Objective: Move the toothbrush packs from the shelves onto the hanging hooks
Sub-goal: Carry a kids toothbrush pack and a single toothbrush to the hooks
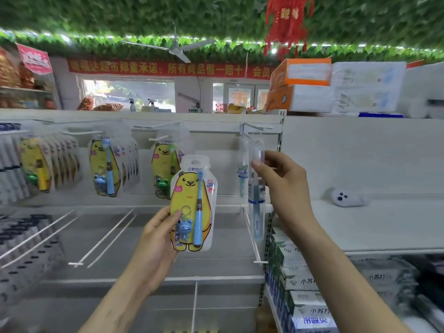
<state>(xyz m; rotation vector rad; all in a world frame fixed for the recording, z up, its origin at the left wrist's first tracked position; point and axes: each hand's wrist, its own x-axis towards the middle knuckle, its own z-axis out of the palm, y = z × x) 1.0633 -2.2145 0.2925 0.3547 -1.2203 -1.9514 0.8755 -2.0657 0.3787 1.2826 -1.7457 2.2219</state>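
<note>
Behind the bear pack (192, 203), the left hand (158, 239) hides 4 fingers (only its thumb shows). Fingertips of the right hand (286, 186) blur behind the clear tube pack (257, 210). Boxes (21, 248) left of the left hand blur off-frame.

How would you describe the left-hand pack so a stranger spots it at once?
Find the white shelf unit with its hooks. In front of it, mid-picture, the left hand grips a yellow bear pack with a blue toothbrush. Unlike its hanging lookalikes, it is on no hook.
</note>
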